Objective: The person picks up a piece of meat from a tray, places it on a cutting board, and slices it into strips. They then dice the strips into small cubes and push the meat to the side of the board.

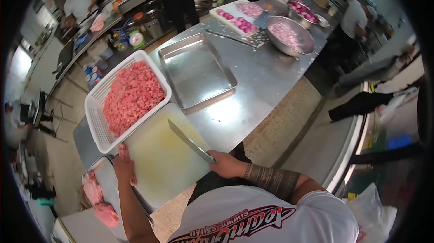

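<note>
My right hand [224, 164] is closed round the handle of a knife [190, 142], its blade over the right part of a pale cutting board [165, 152]. At the board's left edge, my left hand [123, 166] grips a strip of raw meat [124, 151], which shows above and below the hand. Beyond the board is a white perforated basket [96, 127] heaped with chopped meat [133, 96]. Larger pieces of raw meat [106, 214] lie on a metal tray [118, 200] to the left of the board.
An empty metal pan [194, 73] stands on the steel table [257, 84]. Farther along are a white board with onions [239, 26], a bowl of chopped onion [287, 35] and another bowl [303, 14]. Several people work around the kitchen.
</note>
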Motion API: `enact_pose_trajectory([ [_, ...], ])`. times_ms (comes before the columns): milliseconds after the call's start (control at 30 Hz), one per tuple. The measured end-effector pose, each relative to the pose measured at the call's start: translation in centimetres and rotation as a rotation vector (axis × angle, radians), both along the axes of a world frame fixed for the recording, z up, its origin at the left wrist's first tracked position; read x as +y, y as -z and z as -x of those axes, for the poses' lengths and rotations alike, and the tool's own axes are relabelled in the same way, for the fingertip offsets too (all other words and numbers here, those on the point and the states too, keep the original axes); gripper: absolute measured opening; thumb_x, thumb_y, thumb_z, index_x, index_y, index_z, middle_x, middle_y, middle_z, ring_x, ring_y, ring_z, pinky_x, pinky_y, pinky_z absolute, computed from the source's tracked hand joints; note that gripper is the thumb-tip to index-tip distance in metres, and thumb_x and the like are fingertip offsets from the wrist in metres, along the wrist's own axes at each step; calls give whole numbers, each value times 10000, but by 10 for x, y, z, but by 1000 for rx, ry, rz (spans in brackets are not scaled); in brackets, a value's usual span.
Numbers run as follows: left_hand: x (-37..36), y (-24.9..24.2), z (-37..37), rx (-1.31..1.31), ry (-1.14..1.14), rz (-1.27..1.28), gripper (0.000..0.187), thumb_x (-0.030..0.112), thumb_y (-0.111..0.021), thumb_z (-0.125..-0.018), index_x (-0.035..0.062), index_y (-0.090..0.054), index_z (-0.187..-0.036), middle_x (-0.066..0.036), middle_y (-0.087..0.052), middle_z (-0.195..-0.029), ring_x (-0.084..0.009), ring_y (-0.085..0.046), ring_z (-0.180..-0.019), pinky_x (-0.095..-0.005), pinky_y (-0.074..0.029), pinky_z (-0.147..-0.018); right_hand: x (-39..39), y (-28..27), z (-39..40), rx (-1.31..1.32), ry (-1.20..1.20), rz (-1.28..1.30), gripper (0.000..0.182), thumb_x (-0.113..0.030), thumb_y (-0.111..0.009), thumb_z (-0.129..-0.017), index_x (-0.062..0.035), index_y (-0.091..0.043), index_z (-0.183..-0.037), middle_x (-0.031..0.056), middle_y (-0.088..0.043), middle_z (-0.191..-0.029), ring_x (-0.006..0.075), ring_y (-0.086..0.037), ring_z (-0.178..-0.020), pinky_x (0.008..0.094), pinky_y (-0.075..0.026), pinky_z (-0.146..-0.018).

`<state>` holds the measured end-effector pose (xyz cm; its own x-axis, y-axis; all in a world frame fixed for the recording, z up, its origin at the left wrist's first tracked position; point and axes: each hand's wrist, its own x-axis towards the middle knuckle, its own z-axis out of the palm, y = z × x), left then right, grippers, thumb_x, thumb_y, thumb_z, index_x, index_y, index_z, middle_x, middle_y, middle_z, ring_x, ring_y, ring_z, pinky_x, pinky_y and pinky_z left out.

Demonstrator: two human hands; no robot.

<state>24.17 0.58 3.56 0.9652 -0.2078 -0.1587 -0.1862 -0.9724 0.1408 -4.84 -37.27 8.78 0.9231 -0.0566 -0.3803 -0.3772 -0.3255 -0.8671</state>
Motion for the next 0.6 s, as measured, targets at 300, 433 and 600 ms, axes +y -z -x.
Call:
enact_pose_trajectory([
  [300,-14,-16,20,-36,-138,105,391,127,-703,-765,-66,-633,-1098,-309,-671,-1108,-482,-688,-1045,-531,-569,-929,22,2,18,-52,-12,141,482,-155,-624,-978,43,-521,-1405,319,-722,-1062,454,-727,-1016,491,-574,-901],
  [433,-42,-26,55,31,-111,85,401,124,-704,-752,-59,-626,-1101,-313,-665,-1150,-479,-683,-1055,-537,-557,-954,13,2,14,-70,-83,141,476,-155,-611,-976,26,-524,-1407,318,-719,-1062,470,-712,-1031,511,-566,-909],
  [600,-91,-21,126,125,-165,146,884,318,-855,-758,-96,-503,-1454,-347,-573,-1413,-477,-617,-1265,-516,-521,-1079,-8,-7,-9,-63,-249,116,488,-171,-598,-969,27,-517,-1408,333,-706,-1103,509,-678,-1065,562,-535,-946],
])
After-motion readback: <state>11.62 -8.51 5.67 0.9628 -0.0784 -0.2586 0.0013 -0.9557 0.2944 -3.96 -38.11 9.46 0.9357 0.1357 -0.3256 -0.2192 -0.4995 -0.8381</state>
